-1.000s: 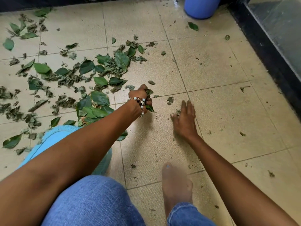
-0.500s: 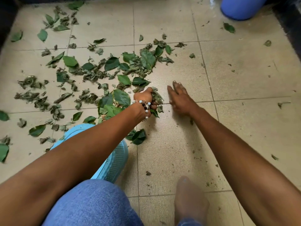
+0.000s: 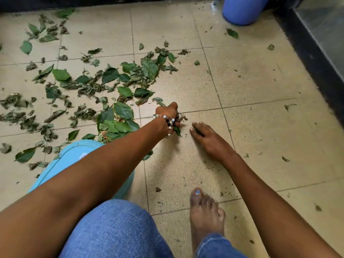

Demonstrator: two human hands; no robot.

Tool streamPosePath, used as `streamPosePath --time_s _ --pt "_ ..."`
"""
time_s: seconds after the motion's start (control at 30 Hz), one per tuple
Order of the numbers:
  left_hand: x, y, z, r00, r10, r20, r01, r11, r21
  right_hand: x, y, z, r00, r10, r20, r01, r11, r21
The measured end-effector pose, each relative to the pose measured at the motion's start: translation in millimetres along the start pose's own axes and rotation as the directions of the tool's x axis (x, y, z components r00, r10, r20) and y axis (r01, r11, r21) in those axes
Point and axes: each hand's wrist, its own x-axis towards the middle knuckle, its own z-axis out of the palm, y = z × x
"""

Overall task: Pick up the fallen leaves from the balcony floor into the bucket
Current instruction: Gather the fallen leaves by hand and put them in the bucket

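Right hand (image 3: 206,135) had slid back from the clump, lying flat, fingers spread on beige tiled floor (image 3: 251,127); left hand (image 3: 167,118) clenched green leaves (image 3: 176,130), fingers hidden; light-blue plastic bucket (image 3: 74,155) mostly obscured.

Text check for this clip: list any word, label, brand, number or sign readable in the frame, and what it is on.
None: no readable text anywhere in the head view.
Light blue bucket: no label shows.
Blue container at the top edge: plain, no print shows.
Bead bracelet on the left hand: beads only, no letters.
Floor tiles, leaves and jeans: no markings.
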Motion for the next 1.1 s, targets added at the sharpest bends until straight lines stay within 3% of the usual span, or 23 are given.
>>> streamPosePath --time_s 0.17,0.37,0.43,0.5,0.57,0.63,0.7,0.77,0.83,0.93,1.1 --pt "-14 -10 12 0.998 0.046 0.048 -0.049 0.997 0.052 -20 -2 -5 0.998 0.056 0.015 -0.047 0.933 -0.357" --pt "-7 -13 16 0.996 0.057 0.071 -0.062 0.996 0.066 -8 3 6 0.990 0.013 -0.137 -0.059 0.940 -0.337" --pt "-8 -9 15 0.997 0.059 0.046 -0.062 0.996 0.059 0 8 -1 0.977 0.053 -0.208 -0.099 0.972 -0.215" --pt "-6 -7 11 0.998 0.056 0.029 -0.057 0.997 0.044 8 10 -12 0.935 0.209 -0.288 -0.174 0.974 0.143" --pt "-5 -6 5 0.999 0.048 0.019 -0.049 0.998 0.037 16 5 -25 0.874 0.393 -0.287 -0.206 0.832 0.515" --pt "-2 -5 -1 0.999 0.045 0.003 -0.045 0.998 0.034 28 -2 -29 0.869 0.424 -0.254 -0.169 0.738 0.653" --pt "-1 -3 -5 0.999 0.047 -0.013 -0.046 0.998 0.036 42 -9 -26 0.909 0.333 -0.249 -0.140 0.809 0.570" --pt "-1 -1 -9 0.998 0.060 -0.018 -0.059 0.998 0.033 56 -12 -18 0.956 0.167 -0.243 -0.076 0.936 0.345" --pt "0 -1 -11 0.998 0.065 -0.020 -0.064 0.997 0.040 64 -11 -9 0.989 0.032 -0.143 -0.017 0.994 0.110" --pt "1 0 -14 0.998 0.063 -0.019 -0.063 0.997 0.048 58 -12 2 0.999 -0.035 -0.022 0.033 0.995 -0.097" --pt "-1 -1 -13 0.998 0.061 -0.025 -0.059 0.997 0.052 28 -19 6 0.995 -0.086 0.043 0.094 0.962 -0.255"
